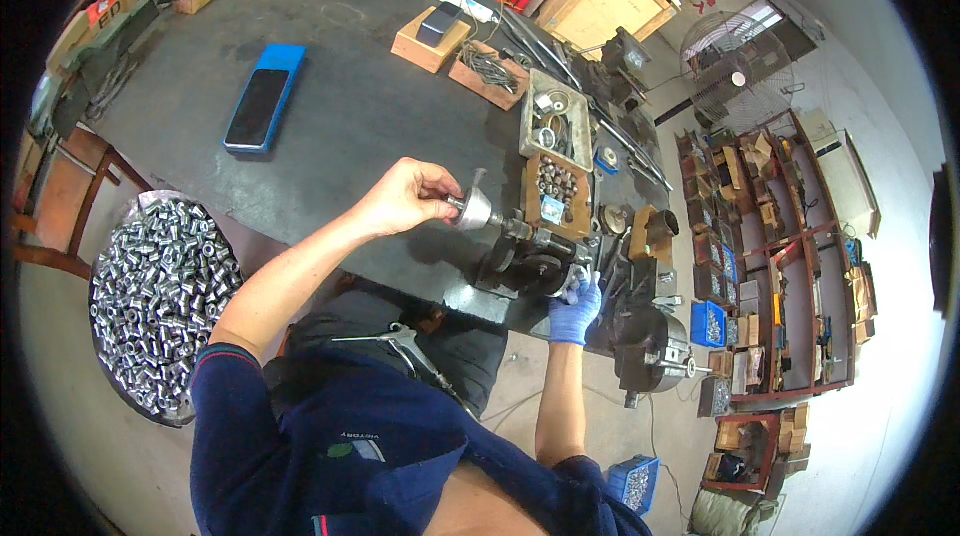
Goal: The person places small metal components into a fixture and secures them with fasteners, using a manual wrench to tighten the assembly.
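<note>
My bare left hand reaches over the bench edge, thumb and fingers pinched on a small metal part. The part meets a cone-shaped metal head at the left end of a dark bench-mounted machine. My right hand, in a blue glove, is at the machine's right end with its fingers curled in. Something pale and shiny shows at those fingertips, too small to name. An air blow gun lies against the dark cloth below the bench edge.
A round container of small metal fittings stands at left. On the bench are a blue-cased device, a wooden box of round parts and a grey tray. At right stand another dark machine, a fan and shelves.
</note>
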A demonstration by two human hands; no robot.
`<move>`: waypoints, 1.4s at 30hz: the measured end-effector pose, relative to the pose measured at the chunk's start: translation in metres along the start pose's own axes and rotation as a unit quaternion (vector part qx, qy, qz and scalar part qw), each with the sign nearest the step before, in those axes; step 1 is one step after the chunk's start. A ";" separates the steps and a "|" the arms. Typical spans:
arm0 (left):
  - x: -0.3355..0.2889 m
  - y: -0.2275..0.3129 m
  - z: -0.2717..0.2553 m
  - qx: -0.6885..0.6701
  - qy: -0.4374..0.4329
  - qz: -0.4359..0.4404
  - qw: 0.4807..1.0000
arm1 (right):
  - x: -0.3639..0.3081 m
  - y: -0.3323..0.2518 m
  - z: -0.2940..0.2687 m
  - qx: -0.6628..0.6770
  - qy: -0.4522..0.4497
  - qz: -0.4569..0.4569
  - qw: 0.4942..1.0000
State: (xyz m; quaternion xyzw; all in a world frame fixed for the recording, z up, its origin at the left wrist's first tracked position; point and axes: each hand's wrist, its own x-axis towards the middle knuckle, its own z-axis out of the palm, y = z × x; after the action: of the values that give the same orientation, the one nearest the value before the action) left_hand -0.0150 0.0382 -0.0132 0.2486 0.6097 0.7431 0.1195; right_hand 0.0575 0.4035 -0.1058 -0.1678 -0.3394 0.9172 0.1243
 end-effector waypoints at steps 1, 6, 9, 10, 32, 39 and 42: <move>0.000 0.001 0.000 0.002 0.001 0.003 1.000 | -0.007 -0.002 0.001 0.002 -0.025 0.000 1.000; -0.004 0.000 -0.003 -0.031 0.021 -0.004 0.999 | -0.050 -0.043 0.038 -0.051 -0.045 0.012 0.998; -0.006 -0.003 -0.005 -0.024 0.024 -0.026 0.999 | -0.043 -0.066 0.075 -0.087 -0.070 -0.021 0.994; -0.006 -0.003 -0.004 -0.029 0.024 -0.026 0.999 | -0.032 -0.071 0.082 -0.070 -0.100 -0.008 0.992; 0.002 0.001 0.002 -0.041 0.032 -0.064 0.997 | 0.066 -0.043 0.078 -0.176 -0.031 -0.072 0.981; -0.005 0.002 0.001 -0.056 0.056 -0.079 0.994 | -0.044 -0.054 0.085 -0.059 -0.061 -0.155 0.984; -0.005 0.003 0.001 -0.068 0.058 -0.078 0.993 | -0.047 -0.032 0.033 -0.081 -0.050 -0.086 0.992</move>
State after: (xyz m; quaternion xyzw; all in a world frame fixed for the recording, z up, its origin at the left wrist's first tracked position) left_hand -0.0093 0.0363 -0.0115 0.1476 0.5811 0.7846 0.1580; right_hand 0.0912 0.3921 -0.0505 -0.1019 -0.4314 0.8798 0.1715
